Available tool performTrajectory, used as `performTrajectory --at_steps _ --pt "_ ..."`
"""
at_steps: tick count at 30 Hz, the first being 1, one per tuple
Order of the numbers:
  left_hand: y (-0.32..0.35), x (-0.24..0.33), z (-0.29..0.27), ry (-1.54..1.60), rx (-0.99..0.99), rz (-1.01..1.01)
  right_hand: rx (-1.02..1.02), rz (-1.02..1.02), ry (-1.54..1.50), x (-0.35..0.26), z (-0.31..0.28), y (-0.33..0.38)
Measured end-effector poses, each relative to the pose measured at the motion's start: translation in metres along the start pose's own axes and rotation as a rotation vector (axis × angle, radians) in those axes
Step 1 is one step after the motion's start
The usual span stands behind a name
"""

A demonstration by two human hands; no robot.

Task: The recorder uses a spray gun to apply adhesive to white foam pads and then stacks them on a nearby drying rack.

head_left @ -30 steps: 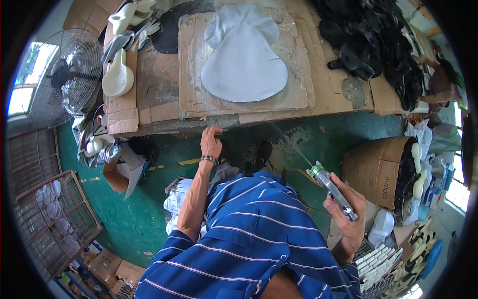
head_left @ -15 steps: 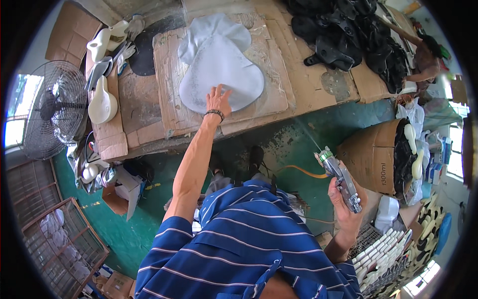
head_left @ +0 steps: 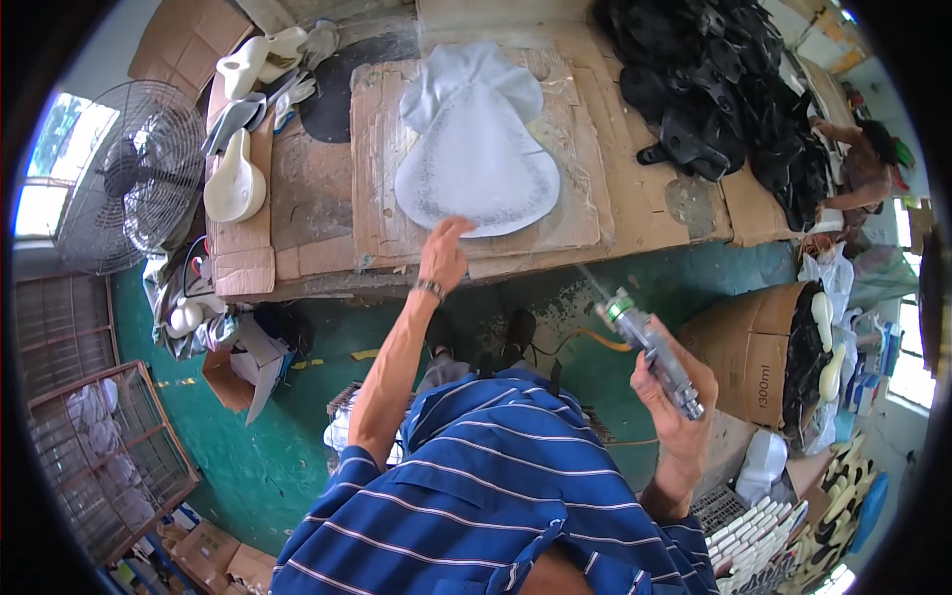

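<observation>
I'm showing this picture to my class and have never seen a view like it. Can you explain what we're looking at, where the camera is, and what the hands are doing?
The camera sits on a person's head, looking down, so you see their striped shirt and both arms. The round, bent look comes from a fisheye lens. The left hand reaches to the near edge of a white pear-shaped sheet lying on a cardboard-covered bench. The right hand has its grip around a metal spray gun, pointed towards the bench. Black shaped pieces are piled at the right, white shoe-like forms at the left, beside a fan.
</observation>
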State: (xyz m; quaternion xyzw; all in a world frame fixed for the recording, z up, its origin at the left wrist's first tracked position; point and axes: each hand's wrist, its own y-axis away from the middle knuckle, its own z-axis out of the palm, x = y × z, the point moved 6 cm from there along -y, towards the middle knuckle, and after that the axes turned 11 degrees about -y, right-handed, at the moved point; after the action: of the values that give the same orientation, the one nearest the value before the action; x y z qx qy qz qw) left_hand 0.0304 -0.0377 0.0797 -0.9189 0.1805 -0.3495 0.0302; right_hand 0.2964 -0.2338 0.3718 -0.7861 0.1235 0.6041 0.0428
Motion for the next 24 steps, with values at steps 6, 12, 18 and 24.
performTrajectory --at_steps 6,12,18,24 --pt "0.136 -0.071 -0.018 0.046 -0.033 -0.357 -0.145 -0.147 0.026 -0.019 0.022 -0.002" --pt "0.167 -0.062 -0.046 0.148 0.045 -0.458 -0.029 -0.044 0.013 -0.004 0.017 0.001" --pt "0.049 0.227 -0.171 0.479 0.061 0.544 -0.197 0.006 0.137 0.015 0.058 0.008" --pt "0.054 0.289 -0.161 0.649 -0.182 0.846 -0.275 -0.104 0.046 0.017 0.073 0.019"
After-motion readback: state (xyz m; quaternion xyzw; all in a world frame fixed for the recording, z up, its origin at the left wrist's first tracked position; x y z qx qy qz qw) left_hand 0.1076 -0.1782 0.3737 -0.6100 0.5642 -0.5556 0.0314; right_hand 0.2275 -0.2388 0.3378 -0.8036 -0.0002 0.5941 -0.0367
